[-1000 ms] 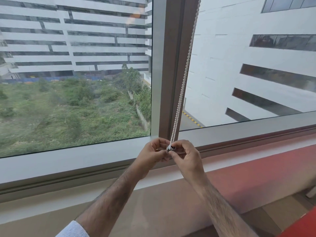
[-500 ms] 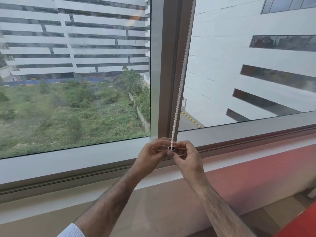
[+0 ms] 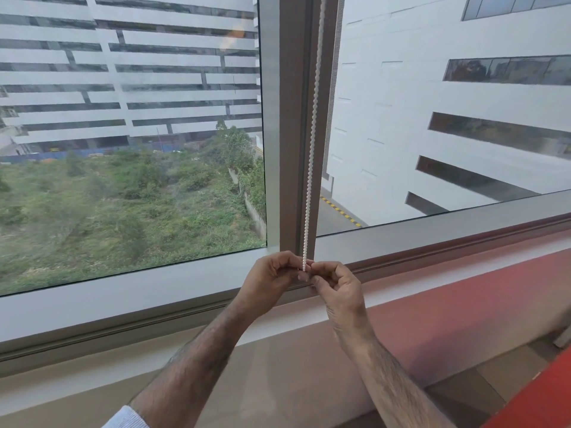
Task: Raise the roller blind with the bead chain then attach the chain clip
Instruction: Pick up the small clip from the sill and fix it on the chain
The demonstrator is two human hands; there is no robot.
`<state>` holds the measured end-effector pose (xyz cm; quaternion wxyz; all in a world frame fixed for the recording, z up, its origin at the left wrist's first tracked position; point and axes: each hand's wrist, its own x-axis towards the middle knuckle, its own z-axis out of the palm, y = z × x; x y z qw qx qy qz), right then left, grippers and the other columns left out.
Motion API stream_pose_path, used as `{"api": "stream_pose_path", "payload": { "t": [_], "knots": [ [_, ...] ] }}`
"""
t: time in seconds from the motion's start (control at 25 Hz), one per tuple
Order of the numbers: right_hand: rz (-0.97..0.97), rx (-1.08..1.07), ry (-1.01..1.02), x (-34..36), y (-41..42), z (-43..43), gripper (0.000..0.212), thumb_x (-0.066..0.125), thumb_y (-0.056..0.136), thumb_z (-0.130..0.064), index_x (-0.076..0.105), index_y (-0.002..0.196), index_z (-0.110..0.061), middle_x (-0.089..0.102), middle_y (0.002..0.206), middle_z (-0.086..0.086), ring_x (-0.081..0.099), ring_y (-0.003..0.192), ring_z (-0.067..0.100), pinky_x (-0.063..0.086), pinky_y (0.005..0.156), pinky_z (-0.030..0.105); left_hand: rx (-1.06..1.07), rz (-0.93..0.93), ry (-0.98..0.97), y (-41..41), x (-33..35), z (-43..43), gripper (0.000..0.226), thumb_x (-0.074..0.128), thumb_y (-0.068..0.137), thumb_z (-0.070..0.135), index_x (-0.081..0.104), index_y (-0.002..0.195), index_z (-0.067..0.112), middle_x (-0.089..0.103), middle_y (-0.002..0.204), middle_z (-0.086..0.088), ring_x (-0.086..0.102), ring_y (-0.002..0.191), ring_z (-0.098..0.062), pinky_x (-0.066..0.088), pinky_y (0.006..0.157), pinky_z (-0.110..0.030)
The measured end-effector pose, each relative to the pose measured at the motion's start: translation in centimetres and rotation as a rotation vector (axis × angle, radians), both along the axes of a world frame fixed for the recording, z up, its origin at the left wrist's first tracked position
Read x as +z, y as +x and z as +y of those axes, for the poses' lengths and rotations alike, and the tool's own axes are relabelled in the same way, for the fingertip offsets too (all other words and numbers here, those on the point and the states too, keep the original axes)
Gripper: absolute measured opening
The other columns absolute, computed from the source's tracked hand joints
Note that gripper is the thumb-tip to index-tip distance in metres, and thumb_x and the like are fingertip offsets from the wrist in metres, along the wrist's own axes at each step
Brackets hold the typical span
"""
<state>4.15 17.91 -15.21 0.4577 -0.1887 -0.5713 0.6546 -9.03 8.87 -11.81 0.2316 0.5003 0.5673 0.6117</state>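
Note:
A white bead chain [image 3: 312, 143] hangs straight down in front of the brown window post [image 3: 293, 118], its two strands close together. Its lower end goes in between my fingertips just above the sill. My left hand [image 3: 272, 278] and my right hand [image 3: 338, 287] meet there, both pinching the bottom of the chain. The chain clip is hidden between my fingers. The roller blind itself is out of view above the frame's top.
A grey window frame [image 3: 154, 291] and ledge run across below the glass. A red surface [image 3: 463, 298] extends along the right under the window, and a red edge [image 3: 543, 396] shows at the bottom right corner. Buildings and greenery lie outside.
The chain has swung from a slant to hanging nearly vertical. The small dark clip seen between my fingertips earlier is now covered by my fingers. My hands stay together at the same spot.

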Motion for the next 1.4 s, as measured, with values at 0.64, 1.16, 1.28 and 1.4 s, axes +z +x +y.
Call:
{"api": "stream_pose_path", "payload": {
  "t": [0.64,1.16,1.28,1.4],
  "knots": [
    [-0.916,-0.450,0.189,-10.9,3.6,9.7,0.009,0.069,0.091,-0.019,0.068,0.100,-0.016,0.069,0.105,0.003,0.065,0.093,0.023,0.055,0.075,0.035,0.115,0.006,-0.043,-0.5,-0.1,-1.7,0.014,0.079,0.075,0.019,0.074,0.078,0.032,0.081,0.099,-0.003,0.077,0.098,-0.023,0.058,0.095,-0.044],
    [-1.095,-0.491,0.218,-11.2,0.3,11.9,0.023,0.070,0.093,-0.018,0.074,0.114,-0.015,0.073,0.114,0.009,0.064,0.107,0.030,0.052,0.093,0.042,0.108,-0.054,-0.071,0.1,0.7,-3.2,0.012,0.080,0.073,0.015,0.074,0.076,0.026,0.080,0.096,-0.008,0.076,0.094,-0.021,0.059,0.089,-0.036],
    [-0.981,-0.413,0.149,-10.7,0.8,11.5,0.018,0.069,0.093,-0.015,0.073,0.110,-0.013,0.076,0.109,0.010,0.069,0.100,0.031,0.058,0.084,0.042,0.118,-0.112,-0.101,0.4,1.1,-3.1,0.019,0.078,0.077,0.005,0.074,0.072,0.023,0.080,0.093,-0.008,0.076,0.096,-0.025,0.059,0.086,-0.032],
    [-0.748,-0.306,0.128,-8.8,0.9,8.3,0.015,0.075,0.090,-0.015,0.066,0.102,-0.011,0.075,0.094,0.007,0.071,0.090,0.030,0.056,0.072,0.034,0.137,-0.154,-0.169,0.5,1.7,-3.1,0.023,0.078,0.083,0.002,0.073,0.072,0.020,0.080,0.093,-0.009,0.075,0.102,-0.028,0.058,0.085,-0.028]
  ]
}}
